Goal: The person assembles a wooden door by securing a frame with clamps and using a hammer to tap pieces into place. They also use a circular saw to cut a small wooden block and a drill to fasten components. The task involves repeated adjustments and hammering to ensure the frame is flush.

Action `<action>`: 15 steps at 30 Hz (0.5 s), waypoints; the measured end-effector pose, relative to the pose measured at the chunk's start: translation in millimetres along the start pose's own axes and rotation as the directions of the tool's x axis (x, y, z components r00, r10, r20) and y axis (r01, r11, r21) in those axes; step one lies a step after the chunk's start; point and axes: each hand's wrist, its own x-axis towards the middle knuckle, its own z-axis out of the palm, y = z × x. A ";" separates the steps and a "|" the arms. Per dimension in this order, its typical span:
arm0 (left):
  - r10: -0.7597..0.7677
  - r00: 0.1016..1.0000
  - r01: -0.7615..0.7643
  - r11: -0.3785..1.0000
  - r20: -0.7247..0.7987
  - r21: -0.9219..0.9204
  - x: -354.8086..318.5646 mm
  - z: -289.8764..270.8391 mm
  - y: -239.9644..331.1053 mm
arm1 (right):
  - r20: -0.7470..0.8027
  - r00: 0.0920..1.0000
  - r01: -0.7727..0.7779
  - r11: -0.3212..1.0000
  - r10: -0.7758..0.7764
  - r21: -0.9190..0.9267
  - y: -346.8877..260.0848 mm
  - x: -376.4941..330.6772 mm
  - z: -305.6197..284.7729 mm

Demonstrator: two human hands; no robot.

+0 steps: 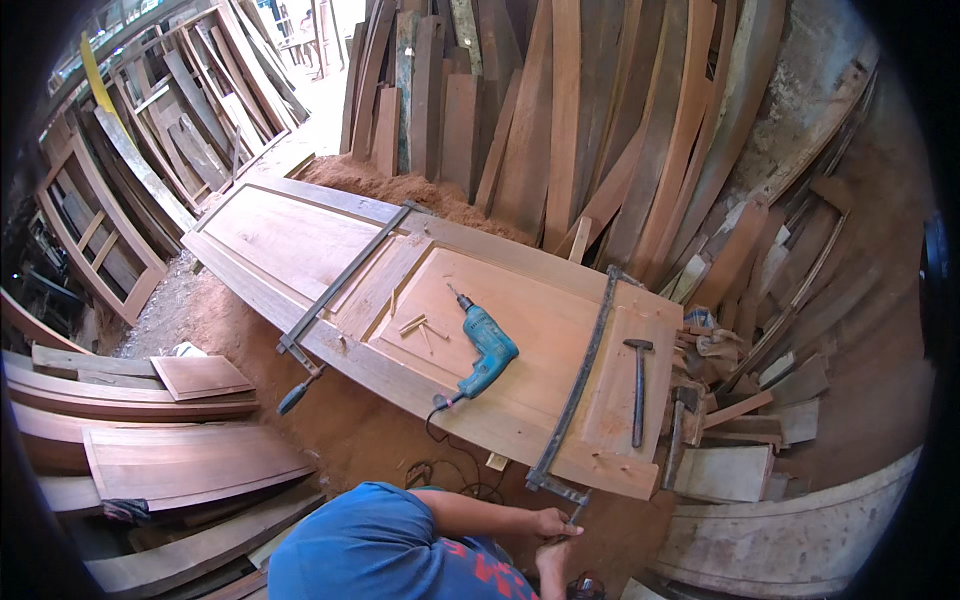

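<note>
Both my hands are at the near end of a long bar clamp (583, 385) that spans a panelled wooden door (520, 270). My left hand (550, 521) is closed on the clamp's screw handle, and my right hand (558, 549) grips it just below. A second bar clamp (345, 278) crosses the door farther left, its handle sticking out past the near edge. On the door lie a teal power drill (487, 350), a hammer (639, 390) and a few small wooden pegs (412, 325).
Planks (565, 110) lean against the back wall beside a sawdust heap (375, 183). Panels and boards (200, 462) are stacked at the left, near a leaning door frame (130, 290). A cord (465, 470) trails from the drill to the floor. Offcuts (725, 470) crowd the right.
</note>
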 end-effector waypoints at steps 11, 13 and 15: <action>0.006 0.958 0.085 0.950 -0.288 0.302 -1.0 14.3 24.8 | 0.647 0.762 -0.554 0.514 -0.004 0.655 53.2 25.9 -58.2; -0.083 0.969 0.125 0.978 -0.231 0.169 2.2 12.5 25.3 | 0.632 0.774 -0.529 0.563 0.014 0.635 40.1 20.3 -64.0; -0.053 0.994 0.060 0.995 -0.090 0.075 14.1 6.3 17.8 | 0.430 0.868 -0.372 0.898 0.247 0.234 -11.9 11.2 -73.4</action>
